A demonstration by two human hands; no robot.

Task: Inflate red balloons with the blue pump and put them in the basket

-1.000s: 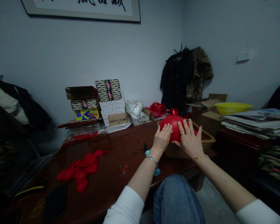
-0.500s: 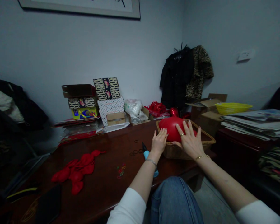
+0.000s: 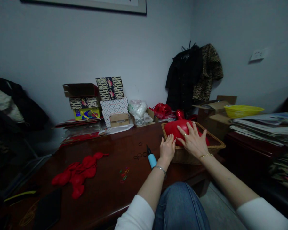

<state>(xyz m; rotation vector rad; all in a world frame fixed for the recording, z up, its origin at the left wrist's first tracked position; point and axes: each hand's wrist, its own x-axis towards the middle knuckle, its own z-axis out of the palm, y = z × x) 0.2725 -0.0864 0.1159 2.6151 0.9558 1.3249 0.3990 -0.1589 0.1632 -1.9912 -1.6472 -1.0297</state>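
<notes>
A large inflated red balloon (image 3: 171,128) sits in the wicker basket (image 3: 218,147) at the right end of the table. My right hand (image 3: 194,140) lies spread over the balloon, its fingers apart and pressing on the surface. Beside it, my left hand (image 3: 167,148) touches the balloon's near left side with outstretched fingers at the basket rim. Under my left forearm lies a balloon pump (image 3: 152,159) with a light blue body and black nozzle, partly hidden. Several limp red balloons (image 3: 78,171) lie in a heap on the left of the table.
Small coloured bands (image 3: 124,175) and several dark rings (image 3: 139,155) lie on the dark wooden table (image 3: 105,201). Patterned boxes (image 3: 114,110) and a bag of clear plastic (image 3: 137,108) stand along the back. A yellow basket (image 3: 243,111) and stacked papers (image 3: 266,127) are at the right.
Both hands have stayed on the balloon, which now looks lower and more flattened in the basket. My left hand has shifted slightly right. The view has moved a little.
</notes>
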